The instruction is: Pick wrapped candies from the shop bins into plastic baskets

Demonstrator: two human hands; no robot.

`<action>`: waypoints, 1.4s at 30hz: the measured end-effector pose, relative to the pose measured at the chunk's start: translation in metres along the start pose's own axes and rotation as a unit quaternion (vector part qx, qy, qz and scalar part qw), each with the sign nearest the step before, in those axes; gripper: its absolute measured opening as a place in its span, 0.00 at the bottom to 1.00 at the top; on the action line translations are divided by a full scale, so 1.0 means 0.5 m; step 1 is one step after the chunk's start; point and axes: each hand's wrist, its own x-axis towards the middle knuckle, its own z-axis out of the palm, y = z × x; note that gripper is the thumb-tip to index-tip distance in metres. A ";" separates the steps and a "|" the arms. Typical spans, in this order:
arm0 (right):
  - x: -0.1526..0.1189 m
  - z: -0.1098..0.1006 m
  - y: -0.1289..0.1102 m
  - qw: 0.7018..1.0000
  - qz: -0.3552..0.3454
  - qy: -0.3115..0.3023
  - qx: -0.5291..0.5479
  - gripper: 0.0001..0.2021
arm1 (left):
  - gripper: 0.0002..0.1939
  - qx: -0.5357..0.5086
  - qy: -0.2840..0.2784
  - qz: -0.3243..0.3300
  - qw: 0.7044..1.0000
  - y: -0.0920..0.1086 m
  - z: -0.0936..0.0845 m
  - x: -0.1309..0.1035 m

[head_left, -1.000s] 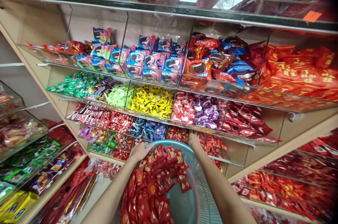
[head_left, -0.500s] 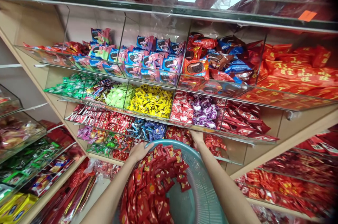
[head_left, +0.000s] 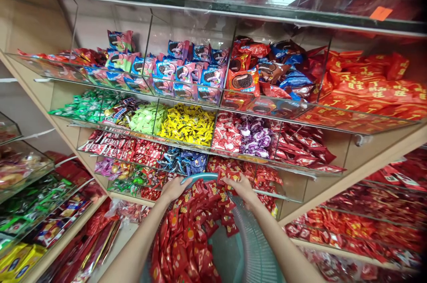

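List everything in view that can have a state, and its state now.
Basket, partly filled, floor partly showing
Red packets, wrapped, heaped inside basket
Left hand, gripping basket's rim
Right hand, near far rim, grip unclear
Yellow-wrapped candies, heaped
Purple-wrapped candies, heaped

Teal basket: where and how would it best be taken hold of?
Probably by the rim of the teal basket, coming from above at left and right: its curved edge suits a wraparound grip, as the left hand shows at the far left. The red packets heap toward the left, so that side likely needs the firmer hold.
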 end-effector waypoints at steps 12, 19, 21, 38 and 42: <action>-0.028 0.010 0.021 0.879 -0.206 -0.026 -0.429 0.21 | 0.37 -0.007 0.001 -0.002 1.000 -0.001 -0.003 0.000; -0.026 0.012 0.020 0.890 -0.178 -0.043 -0.418 0.22 | 0.38 0.001 -0.001 -0.004 1.000 0.000 -0.005 -0.001; -0.027 0.011 0.016 0.893 -0.175 -0.046 -0.412 0.22 | 0.38 0.005 0.001 -0.004 1.000 -0.002 -0.003 0.000; -0.047 0.014 -0.042 0.994 0.069 -0.034 0.076 0.16 | 0.38 0.003 -0.003 -0.001 1.000 0.001 -0.005 -0.001; -0.032 0.014 -0.031 0.956 0.197 -0.072 0.203 0.14 | 0.36 0.002 -0.008 -0.015 1.000 0.007 -0.009 -0.006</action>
